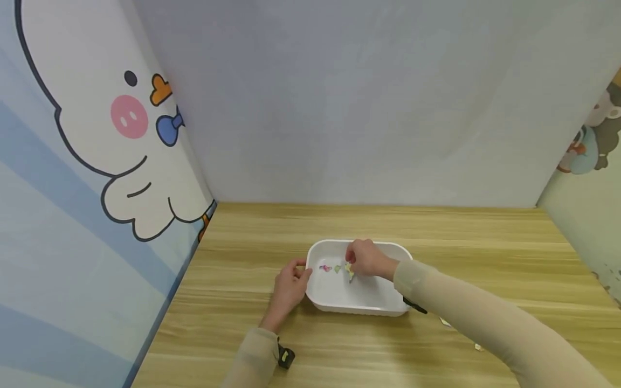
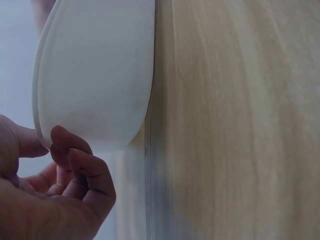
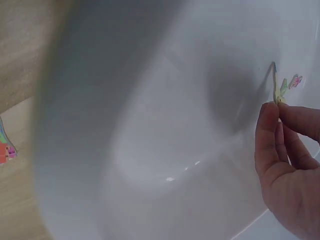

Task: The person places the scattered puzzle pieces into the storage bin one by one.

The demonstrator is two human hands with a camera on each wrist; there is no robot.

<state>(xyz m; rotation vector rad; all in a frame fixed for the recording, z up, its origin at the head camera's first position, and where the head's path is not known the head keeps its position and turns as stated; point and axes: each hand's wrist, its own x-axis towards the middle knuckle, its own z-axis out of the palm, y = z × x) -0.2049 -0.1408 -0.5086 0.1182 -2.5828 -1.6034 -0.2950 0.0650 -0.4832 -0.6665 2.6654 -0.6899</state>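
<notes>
A white basin [image 1: 378,293] with rounded corners sits on the wooden table. My left hand [image 1: 288,288] holds its left rim; in the left wrist view, thumb and curled fingers [image 2: 82,162] pinch the basin's lip. Inside the basin, my right hand [image 1: 366,258] pinches a small flat yellowish piece [image 3: 275,85] between thumb and fingertips, seen nearly edge-on in the right wrist view. Left of that hand lie a small green piece [image 1: 337,269] and a pink and purple piece [image 1: 325,268] on the basin floor.
Right of the basin, partly beside my right sleeve [image 1: 466,302], small flat pieces [image 1: 478,347] lie on the wooden table [image 1: 233,242]. One colourful piece [image 3: 7,150] shows outside the basin in the right wrist view. A grey-white wall [image 1: 364,108] stands behind the table.
</notes>
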